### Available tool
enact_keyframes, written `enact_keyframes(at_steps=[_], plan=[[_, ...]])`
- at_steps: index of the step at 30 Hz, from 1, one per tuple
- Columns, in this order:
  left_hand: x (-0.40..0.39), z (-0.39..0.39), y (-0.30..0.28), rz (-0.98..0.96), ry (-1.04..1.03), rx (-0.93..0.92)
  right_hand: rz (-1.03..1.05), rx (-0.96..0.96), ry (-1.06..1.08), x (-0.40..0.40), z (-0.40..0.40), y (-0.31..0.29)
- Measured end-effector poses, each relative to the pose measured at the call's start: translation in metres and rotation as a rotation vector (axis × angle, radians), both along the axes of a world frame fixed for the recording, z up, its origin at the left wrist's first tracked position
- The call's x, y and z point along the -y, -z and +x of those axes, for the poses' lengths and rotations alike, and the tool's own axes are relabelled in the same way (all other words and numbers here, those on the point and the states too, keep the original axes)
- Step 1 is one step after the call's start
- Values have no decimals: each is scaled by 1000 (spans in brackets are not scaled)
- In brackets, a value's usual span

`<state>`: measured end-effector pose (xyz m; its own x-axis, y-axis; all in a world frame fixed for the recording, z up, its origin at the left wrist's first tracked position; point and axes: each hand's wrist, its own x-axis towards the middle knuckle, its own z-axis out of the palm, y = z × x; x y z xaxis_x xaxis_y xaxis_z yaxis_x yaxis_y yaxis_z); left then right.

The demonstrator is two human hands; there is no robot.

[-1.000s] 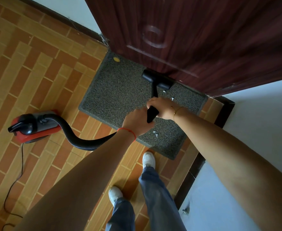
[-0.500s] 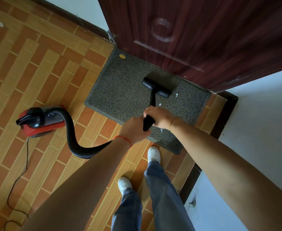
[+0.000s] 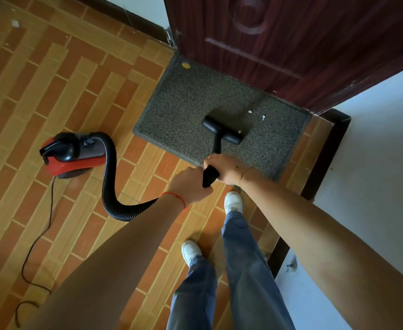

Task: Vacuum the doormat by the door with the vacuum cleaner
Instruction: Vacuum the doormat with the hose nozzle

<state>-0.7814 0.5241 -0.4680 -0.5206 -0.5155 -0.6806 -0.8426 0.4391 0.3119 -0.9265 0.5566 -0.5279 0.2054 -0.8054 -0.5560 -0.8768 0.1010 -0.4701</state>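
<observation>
From the head camera, the grey doormat (image 3: 195, 103) lies on the patterned brick-tile floor (image 3: 52, 91), its far edge touching the dark red door (image 3: 291, 44) at twelve o'clock. The black floor nozzle (image 3: 221, 131) rests flat on the mat's near half, with small white scraps (image 3: 250, 112) just beyond it toward one o'clock and a yellow speck (image 3: 185, 65) in the mat's far corner at eleven o'clock. The black wand (image 3: 216, 151) runs from the nozzle back to the hands. The right hand (image 3: 226, 169) has its fingers curled round the wand's handle; a thin gold bracelet shows at that wrist. The left hand (image 3: 188, 186), wearing a red string at the wrist, grips the handle just behind, at seven o'clock from the right. A ribbed black hose (image 3: 110, 186) loops from under the left forearm to the red canister vacuum cleaner (image 3: 72, 153) at nine o'clock, well apart from the mat. Its black cord (image 3: 36, 246) trails toward seven o'clock. Two white shoes (image 3: 233, 201) and blue jeans stand at six o'clock.
</observation>
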Motion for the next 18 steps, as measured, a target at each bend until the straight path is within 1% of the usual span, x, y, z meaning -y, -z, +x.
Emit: enact_keyframes(at_steps=[10, 15, 18], plan=[[-34, 69, -4, -39, 94, 24, 17, -24, 7, -41, 72, -6], [-46, 82, -5, -56, 151, 35, -1, -29, 48, -58, 88, -5], [-53, 80, -2, -55, 141, 21, -2, -14, 62, -64, 85, -6]])
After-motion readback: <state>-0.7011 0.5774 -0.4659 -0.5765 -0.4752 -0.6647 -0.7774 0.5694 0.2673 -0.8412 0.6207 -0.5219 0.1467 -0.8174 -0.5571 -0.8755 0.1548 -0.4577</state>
